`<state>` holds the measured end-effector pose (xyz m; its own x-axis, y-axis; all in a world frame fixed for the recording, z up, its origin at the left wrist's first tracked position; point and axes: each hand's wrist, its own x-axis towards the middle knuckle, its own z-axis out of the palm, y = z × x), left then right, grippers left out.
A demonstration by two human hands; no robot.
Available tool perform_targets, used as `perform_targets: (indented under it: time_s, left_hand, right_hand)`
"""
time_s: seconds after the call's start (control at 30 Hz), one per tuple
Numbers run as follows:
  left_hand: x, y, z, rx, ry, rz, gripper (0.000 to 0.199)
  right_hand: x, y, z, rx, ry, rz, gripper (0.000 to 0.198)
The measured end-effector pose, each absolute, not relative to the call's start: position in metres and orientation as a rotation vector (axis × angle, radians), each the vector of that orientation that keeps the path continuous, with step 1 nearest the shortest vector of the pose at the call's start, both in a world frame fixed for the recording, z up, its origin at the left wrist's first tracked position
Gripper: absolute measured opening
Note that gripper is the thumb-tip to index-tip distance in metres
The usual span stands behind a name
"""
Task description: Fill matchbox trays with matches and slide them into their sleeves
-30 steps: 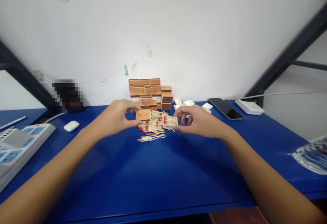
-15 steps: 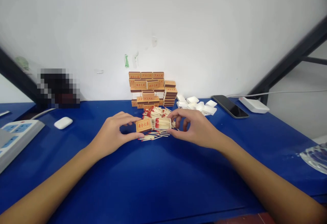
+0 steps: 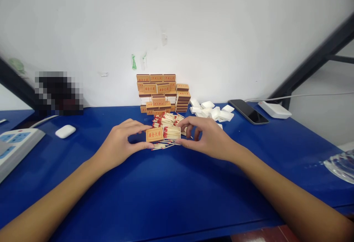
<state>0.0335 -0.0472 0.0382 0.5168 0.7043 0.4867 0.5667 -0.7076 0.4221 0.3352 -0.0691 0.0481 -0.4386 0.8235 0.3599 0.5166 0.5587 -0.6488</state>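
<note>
Matchbox sleeve [image 3: 154, 135], pinched in the left hand [image 3: 119, 142], and match-filled tray [image 3: 180, 133], pinched in the right hand [image 3: 207, 137], look light but crushable, best held by their edges.

Sleeve [image 3: 154, 134] sat in my left fingers [image 3: 138, 128], tray [image 3: 172, 133] in my right fingers [image 3: 189, 144]; behind lay a match heap [image 3: 166, 119], then stacked matchboxes [image 3: 156, 87]; farther right, a phone [image 3: 249, 112].

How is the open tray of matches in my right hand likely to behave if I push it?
The tray is probably light, since it carries only thin matchsticks. Its thin white walls look like card, so a hard pinch from your right hand might bend them. With its top open, matchsticks could spill if it tips.
</note>
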Motion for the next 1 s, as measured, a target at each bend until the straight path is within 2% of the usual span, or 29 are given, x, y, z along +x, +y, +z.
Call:
perform_targets:
  time_s: [0.4, 1.0]
  left_hand:
    - [0.035, -0.050, 0.039, 2.530, 1.068, 0.954, 0.044]
    - [0.054, -0.071, 0.036, 2.463, 0.965, 1.221, 0.047]
  right_hand:
    - [0.335, -0.070, 0.050, -1.101, -2.161, 0.699, 0.033]
    - [0.314, -0.086, 0.044, -1.027, -2.001, 0.669, 0.041]
